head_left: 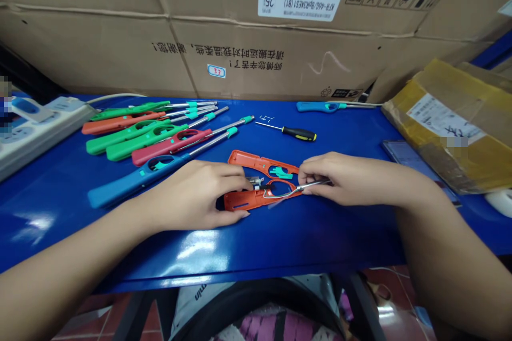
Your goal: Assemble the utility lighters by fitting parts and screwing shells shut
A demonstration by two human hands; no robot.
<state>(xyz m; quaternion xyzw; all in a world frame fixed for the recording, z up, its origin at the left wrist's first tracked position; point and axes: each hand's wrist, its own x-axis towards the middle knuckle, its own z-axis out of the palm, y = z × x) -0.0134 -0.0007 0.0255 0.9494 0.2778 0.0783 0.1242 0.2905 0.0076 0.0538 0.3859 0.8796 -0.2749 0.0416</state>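
Gripping | left hand point(198, 192): hollow orange plastic shell point(245, 202) | right hand point(346, 178): slender metal tube point(310, 184) | glossy blue table point(312, 242)

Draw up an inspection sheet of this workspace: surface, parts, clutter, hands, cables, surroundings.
Surface: blue tabletop, glossy, with light reflections.
Job's things: orange far casing half with green trigger; orange near casing half with thin wire; metal tube at its right end.
Clutter: six lighters at left, screwdriver, another blue lighter at the back, phone-like device at right.
Hands: left hand grips the near casing half; right hand is at the tube, exact grip unclear.
Cables: pale cable beside power strip.
Surroundings: cardboard box behind, taped box at right.
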